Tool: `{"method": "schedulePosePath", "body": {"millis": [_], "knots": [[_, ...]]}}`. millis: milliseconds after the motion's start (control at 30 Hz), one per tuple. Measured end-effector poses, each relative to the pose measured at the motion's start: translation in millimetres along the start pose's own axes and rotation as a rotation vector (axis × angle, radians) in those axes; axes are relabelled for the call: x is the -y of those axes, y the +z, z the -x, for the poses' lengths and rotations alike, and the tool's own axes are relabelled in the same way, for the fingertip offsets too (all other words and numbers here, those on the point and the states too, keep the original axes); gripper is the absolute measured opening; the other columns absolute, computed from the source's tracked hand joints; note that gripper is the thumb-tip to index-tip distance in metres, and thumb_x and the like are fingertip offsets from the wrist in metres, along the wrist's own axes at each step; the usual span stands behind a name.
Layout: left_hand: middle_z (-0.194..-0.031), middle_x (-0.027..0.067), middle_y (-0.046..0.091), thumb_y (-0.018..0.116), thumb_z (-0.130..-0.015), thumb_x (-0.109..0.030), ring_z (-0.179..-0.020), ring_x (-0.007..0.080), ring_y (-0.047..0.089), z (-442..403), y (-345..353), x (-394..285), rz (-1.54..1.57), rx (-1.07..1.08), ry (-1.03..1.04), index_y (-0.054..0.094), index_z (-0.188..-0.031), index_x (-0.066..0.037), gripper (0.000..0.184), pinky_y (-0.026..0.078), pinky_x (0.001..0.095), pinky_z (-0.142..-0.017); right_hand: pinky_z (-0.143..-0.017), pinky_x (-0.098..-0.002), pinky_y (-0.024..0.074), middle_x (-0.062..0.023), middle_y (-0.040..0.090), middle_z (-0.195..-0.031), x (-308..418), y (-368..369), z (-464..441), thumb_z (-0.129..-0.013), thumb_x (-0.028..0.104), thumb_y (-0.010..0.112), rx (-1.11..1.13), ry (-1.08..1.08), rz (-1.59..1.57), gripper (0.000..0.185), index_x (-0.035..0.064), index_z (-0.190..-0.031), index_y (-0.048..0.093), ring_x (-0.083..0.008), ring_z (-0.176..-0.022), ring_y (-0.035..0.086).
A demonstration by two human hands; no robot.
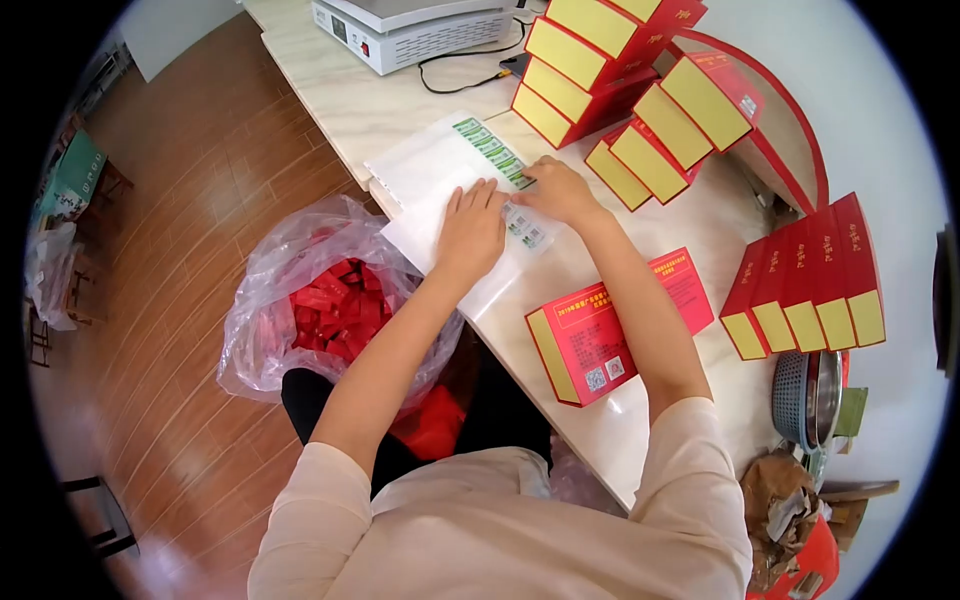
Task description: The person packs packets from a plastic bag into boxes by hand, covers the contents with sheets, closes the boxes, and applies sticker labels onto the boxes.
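My left hand (472, 232) lies with its fingers spread on white sheets (415, 165) near the table's edge. To its right, my right hand (560, 190) has its fingers bent together at the lower end of a row of green-and-white stickers (488, 148); what the fingertips hold is too small to make out. Below the hands, a clear piece with printed labels (524, 228) rests on the table. A red box with yellow sides (590, 340) lies under my right forearm, with two square codes printed on its face.
Stacks of red and yellow boxes (570, 75) stand at the back, and more boxes (810, 280) lean at the right. A white device (400, 35) with a cable sits at the back left. Beside the table, a clear bag (255, 330) holds red pieces (340, 305).
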State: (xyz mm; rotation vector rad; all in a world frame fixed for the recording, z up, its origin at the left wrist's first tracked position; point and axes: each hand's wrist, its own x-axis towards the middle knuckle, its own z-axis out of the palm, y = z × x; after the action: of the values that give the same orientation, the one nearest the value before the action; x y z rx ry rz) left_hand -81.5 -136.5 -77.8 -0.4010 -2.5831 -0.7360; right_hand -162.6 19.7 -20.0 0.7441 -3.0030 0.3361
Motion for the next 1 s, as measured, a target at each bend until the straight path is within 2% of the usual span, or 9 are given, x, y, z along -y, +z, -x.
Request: {"method": "schedulePosePath", "body": {"millis": [300,433,533,633,700,733,800,933,1000], "knots": [[-0.135,0.0148,0.048,0.048,-0.091,-0.01,-0.131,0.0294,0.041,-6.3,1.6,0.4,0.006,0.03,0.002,0.055,-0.121,-0.006,0.031,0.027,0.0474,-0.11,-0.073,-0.0393,0.0534,-0.0127,0.065,-0.085,0.1,7.6,-2.0,-0.076,0.021,0.067,-0.107,-0.06,0.122,0.019,0.0045,-0.085,0.071,-0.0289,-0.086,0.065],[-0.135,0.0148,0.048,0.048,-0.09,-0.01,-0.131,0.0295,0.041,-6.2,3.2,1.0,0.003,0.022,0.004,0.056,-0.12,-0.006,0.031,0.027,0.0475,-0.11,-0.073,-0.0397,0.0534,-0.0137,0.065,-0.083,3.2,8.0,-3.6,-0.076,0.016,0.064,-0.113,-0.049,0.132,0.014,0.0033,-0.08,0.069,-0.0294,-0.086,0.065],[-0.134,0.0146,0.049,0.048,-0.09,-0.01,-0.13,0.0295,0.041,-6.4,1.6,-0.5,0.012,0.011,0.012,0.056,-0.119,-0.005,0.03,0.027,0.0474,-0.11,-0.073,-0.0415,0.053,-0.0153,0.065,-0.085,3.6,8.3,-3.7,-0.077,0.016,0.063,-0.233,-0.122,0.063,0.015,0.0023,-0.08,0.067,-0.0307,-0.085,0.065],[-0.134,0.0144,0.049,0.048,-0.09,-0.01,-0.13,0.0293,0.041,-6.1,0.7,-0.9,0.028,0.014,0.006,0.056,-0.118,-0.006,0.029,0.027,0.0472,-0.11,-0.074,-0.0438,0.0524,-0.0159,0.066,-0.089,-8.0,15.7,-11.5,-0.079,0.018,0.062,-0.297,0.047,-0.01,0.016,0.0021,-0.084,0.065,-0.0322,-0.085,0.064],[-0.133,0.0141,0.049,0.049,-0.09,-0.009,-0.13,0.029,0.041,-5.9,3.0,0.7,0.029,0.005,0.001,0.056,-0.118,-0.006,0.029,0.027,0.0468,-0.11,-0.072,-0.0438,0.0514,-0.0158,0.066,-0.088,-28.2,12.4,-17.7,-0.081,0.019,0.06,-0.532,0.267,-0.119,0.018,0.0018,-0.087,0.064,-0.0319,-0.081,0.065],[-0.133,0.0141,0.049,0.049,-0.09,-0.009,-0.13,0.029,0.041,-5.7,3.2,1.4,0.028,0.001,-0.002,0.056,-0.118,-0.006,0.029,0.027,0.0468,-0.11,-0.072,-0.0438,0.0514,-0.0158,0.066,-0.088,-35.9,6.8,-17.3,-0.081,0.019,0.06,-0.532,0.262,-0.118,0.018,0.0018,-0.087,0.064,-0.0319,-0.081,0.065],[-0.131,0.0142,0.051,0.049,-0.091,-0.01,-0.13,0.0292,0.041,-5.2,4.1,1.6,0.045,-0.012,-0.001,0.056,-0.119,-0.006,0.029,0.026,0.0477,-0.11,-0.069,-0.0406,0.0506,-0.014,0.067,-0.082,-49.6,-7.1,-12.9,-0.082,0.02,0.061,-0.654,0.43,-0.424,0.019,0.0014,-0.085,0.063,-0.0299,-0.075,0.064],[-0.126,0.015,0.055,0.049,-0.092,-0.011,-0.125,0.0294,0.047,-7.3,3.9,7.2,0.109,-0.081,-0.005,0.057,-0.116,-0.004,0.027,0.032,0.0438,-0.107,-0.067,-0.0379,0.0496,-0.0118,0.065,-0.076,-49.1,-37.2,9.3,-0.082,0.016,0.063,-0.62,0.367,-0.689,0.016,0.0011,-0.085,0.062,-0.0287,-0.07,0.062],[-0.121,0.0158,0.058,0.049,-0.093,-0.011,-0.116,0.0288,0.053,-12.3,-14.8,7.9,0.575,-0.144,-0.097,0.058,-0.112,-0.001,0.024,0.04,0.0379,-0.1,-0.068,-0.0359,0.0493,-0.012,0.064,-0.077,-6.7,-72.0,45.4,-0.081,0.011,0.063,-0.611,0.161,-0.576,0.012,-0.0005,-0.084,0.061,-0.0274,-0.071,0.061]]}}
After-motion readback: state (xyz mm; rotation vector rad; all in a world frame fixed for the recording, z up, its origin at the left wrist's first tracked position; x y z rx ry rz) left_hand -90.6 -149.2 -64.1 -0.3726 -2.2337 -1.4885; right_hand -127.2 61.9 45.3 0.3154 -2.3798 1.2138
